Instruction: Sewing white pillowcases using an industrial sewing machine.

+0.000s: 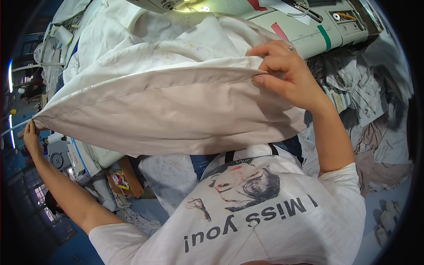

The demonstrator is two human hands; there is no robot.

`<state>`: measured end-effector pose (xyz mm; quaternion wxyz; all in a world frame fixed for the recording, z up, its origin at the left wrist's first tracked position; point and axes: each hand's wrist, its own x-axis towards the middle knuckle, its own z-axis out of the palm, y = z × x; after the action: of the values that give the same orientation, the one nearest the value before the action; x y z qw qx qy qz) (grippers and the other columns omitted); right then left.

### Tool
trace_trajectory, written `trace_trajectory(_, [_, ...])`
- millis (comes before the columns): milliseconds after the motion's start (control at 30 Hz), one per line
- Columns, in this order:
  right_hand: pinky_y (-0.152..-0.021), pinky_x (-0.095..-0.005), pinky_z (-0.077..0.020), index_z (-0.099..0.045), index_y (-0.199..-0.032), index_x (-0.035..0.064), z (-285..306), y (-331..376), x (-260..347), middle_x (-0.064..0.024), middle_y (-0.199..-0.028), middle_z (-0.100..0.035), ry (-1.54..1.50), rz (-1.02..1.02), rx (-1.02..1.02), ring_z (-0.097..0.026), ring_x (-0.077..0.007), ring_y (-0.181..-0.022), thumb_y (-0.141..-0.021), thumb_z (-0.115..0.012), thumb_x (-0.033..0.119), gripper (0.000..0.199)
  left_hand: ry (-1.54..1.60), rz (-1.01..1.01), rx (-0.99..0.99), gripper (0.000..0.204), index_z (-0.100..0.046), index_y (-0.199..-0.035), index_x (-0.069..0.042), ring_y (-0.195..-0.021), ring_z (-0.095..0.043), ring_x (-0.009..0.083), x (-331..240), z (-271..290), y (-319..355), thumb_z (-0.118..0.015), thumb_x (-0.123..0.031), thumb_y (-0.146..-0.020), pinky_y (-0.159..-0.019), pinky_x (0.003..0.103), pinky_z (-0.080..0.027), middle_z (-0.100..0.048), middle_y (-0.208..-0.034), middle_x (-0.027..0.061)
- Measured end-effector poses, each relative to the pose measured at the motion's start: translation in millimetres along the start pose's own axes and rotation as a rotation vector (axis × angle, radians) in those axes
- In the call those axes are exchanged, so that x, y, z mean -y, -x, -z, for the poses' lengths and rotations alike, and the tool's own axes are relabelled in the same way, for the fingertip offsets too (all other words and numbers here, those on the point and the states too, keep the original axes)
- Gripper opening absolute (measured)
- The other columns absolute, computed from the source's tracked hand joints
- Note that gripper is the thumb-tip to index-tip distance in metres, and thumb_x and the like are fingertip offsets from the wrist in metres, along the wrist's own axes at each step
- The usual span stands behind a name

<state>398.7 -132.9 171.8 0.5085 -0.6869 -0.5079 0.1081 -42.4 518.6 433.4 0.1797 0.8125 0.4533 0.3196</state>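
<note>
A wide cloth with a pale pinkish-beige panel (154, 106) is stretched between my two hands. A stitched seam runs along its upper edge, joined to white fabric (176, 37) with a faint floral print that spreads over the work table behind. At the far left, my left hand (32, 138) pinches the cloth's corner. My right hand (291, 73) grips the seamed edge at the right between thumb and fingers, with a ring on one finger. The beige panel hangs toward my lap.
Part of a sewing machine (154, 3) with a lit lamp is at the top. The pale machine table (304, 42) carries red and green tape strips and small tools. Crumpled fabrics (353, 84) are heaped at the right. A brown box (126, 181) stands below left.
</note>
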Motion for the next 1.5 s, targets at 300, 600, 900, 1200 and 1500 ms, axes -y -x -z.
trace_trajectory(300, [-0.069,-0.0273,-0.0389,-0.063,-0.072,0.0015,42.1,8.8,35.3,-0.0042,-0.081,-0.062,-0.241,-0.136,0.094,-0.051,-0.0158,-0.074,-0.075,-0.076,0.005,0.014,0.067,0.08,-0.035,0.022,-0.07,-0.106,-0.005,-0.058,-0.039,0.0021,34.8,14.8,15.1,-0.061,-0.024,-0.099,-0.052,0.019,-0.027,-0.052,-0.071,-0.0071])
trace_trajectory(600, [-0.068,-0.0264,-0.0424,-0.066,-0.077,-0.0002,39.7,19.2,27.4,-0.0072,-0.082,-0.063,-0.149,-0.122,-0.014,-0.055,-0.0145,-0.074,-0.078,-0.074,0.004,0.009,0.044,0.124,-0.027,0.021,-0.069,-0.102,-0.005,-0.054,-0.037,0.0027,75.3,23.5,29.7,-0.06,-0.024,-0.1,-0.048,0.02,-0.026,-0.048,-0.066,-0.0065])
trace_trajectory(900, [-0.066,-0.0269,-0.0423,-0.064,-0.076,0.0,38.0,23.2,21.9,-0.0074,-0.076,-0.063,-0.104,-0.099,-0.038,-0.054,-0.0156,-0.071,-0.079,-0.072,0.004,0.01,-0.07,0.064,-0.034,0.024,-0.069,-0.099,-0.004,-0.054,-0.037,0.0033,90.3,23.0,33.4,-0.058,-0.025,-0.1,-0.049,0.021,-0.026,-0.047,-0.064,-0.0052])
trace_trajectory(1200, [-0.062,-0.0267,-0.041,-0.061,-0.074,0.0,39.6,25.3,14.8,-0.0075,-0.076,-0.063,-0.107,-0.12,-0.048,-0.053,-0.0143,-0.068,-0.077,-0.073,0.003,0.012,-0.122,0.091,-0.051,0.026,-0.069,-0.099,-0.004,-0.056,-0.037,0.0039,103.0,27.3,27.8,-0.057,-0.027,-0.101,-0.05,0.021,-0.026,-0.046,-0.065,-0.0051])
trace_trajectory(1500, [-0.057,-0.0243,-0.039,-0.056,-0.068,0.0017,32.9,22.9,6.4,-0.0065,-0.072,-0.061,-0.204,-0.256,-0.062,-0.052,-0.0106,-0.064,-0.077,-0.071,-0.004,0.018,-0.109,0.106,-0.017,0.025,-0.069,-0.1,-0.003,-0.056,-0.038,0.0037,121.3,-2.3,19.0,-0.059,-0.026,-0.1,-0.05,0.021,-0.028,-0.047,-0.066,-0.005])
